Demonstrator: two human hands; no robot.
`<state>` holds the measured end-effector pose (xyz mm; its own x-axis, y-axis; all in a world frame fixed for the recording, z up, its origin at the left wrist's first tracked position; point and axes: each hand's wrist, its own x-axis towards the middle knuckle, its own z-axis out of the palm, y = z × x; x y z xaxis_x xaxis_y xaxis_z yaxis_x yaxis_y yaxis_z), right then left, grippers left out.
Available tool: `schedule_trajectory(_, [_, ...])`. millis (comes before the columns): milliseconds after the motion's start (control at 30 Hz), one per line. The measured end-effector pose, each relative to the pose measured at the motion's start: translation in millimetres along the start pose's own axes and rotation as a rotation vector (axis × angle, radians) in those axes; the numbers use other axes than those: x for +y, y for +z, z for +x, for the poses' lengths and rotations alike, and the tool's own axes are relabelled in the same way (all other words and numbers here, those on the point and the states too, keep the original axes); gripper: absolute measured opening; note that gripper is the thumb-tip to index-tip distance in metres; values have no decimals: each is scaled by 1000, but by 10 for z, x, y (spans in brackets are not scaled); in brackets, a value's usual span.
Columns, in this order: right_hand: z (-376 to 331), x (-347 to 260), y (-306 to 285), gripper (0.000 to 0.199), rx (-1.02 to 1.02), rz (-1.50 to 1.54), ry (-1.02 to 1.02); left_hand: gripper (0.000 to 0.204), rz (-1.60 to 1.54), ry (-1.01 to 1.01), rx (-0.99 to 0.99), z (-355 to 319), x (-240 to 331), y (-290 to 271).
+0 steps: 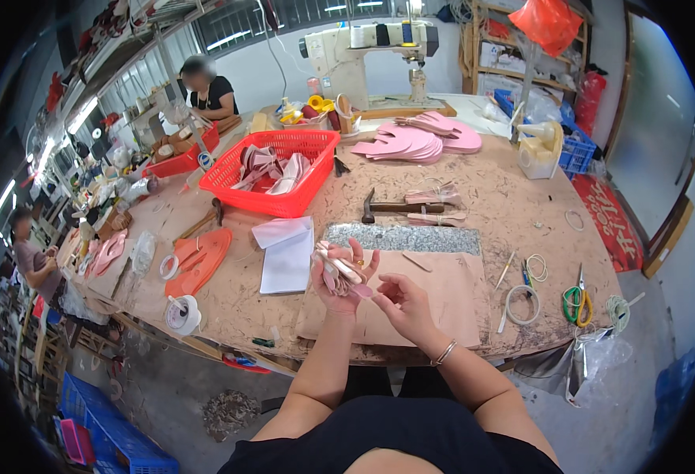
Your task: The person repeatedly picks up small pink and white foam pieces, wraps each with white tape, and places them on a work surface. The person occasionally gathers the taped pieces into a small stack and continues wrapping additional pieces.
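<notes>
A bundle of pink and whitish leather strips [341, 272] rests in my left hand [333, 299], which is wrapped round it with some fingers raised beyond it. My right hand [407, 308] is close by on the right, its fingers curled and its fingertips at the rounded pink end of one strip sticking out of the bundle. Both hands are above a pinkish-brown sheet [395, 316] on the worktable. Just beyond them lies a speckled grey stone slab [434, 239]. A thin stick-like tool [416, 261] lies on the sheet.
Past the slab are a hammer [403, 207] and bundled pink strips [433, 194]. A red basket [284, 204] of pieces stands back left, near white paper [288, 265]. Scissors [579, 304] and a tape roll [522, 306] lie right. Pink cut pieces [410, 144] and a sewing machine [363, 67] are farther back.
</notes>
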<state>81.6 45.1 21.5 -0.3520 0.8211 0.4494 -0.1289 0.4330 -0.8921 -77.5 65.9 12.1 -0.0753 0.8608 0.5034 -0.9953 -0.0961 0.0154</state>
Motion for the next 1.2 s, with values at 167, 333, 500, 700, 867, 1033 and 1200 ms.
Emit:
schedule_trajectory(167, [16, 48, 157, 32, 158, 75, -77, 28, 89, 39, 100, -98, -71, 61])
schedule_trajectory(333, [182, 301, 382, 35, 247, 146, 27, 47, 452, 95, 306, -226, -258, 36])
schedule_trajectory(500, [246, 545, 449, 43, 188, 84, 19, 50, 768, 108, 408, -221, -276, 78])
schedule_trajectory(700, [434, 282, 241, 53, 212, -201, -185, 37, 1378, 101, 239, -105, -175, -206])
schedule_trajectory(867, [424, 189, 139, 67, -172, 31, 127, 53, 1698, 36, 310, -225, -148, -233])
schedule_trajectory(1033, [454, 290, 90, 61, -144, 346, 303, 70, 1663, -9, 138, -271, -118, -115])
schedule_trajectory(1200, [465, 489, 199, 59, -88, 790, 258, 54, 1411, 49, 419, -96, -275, -48])
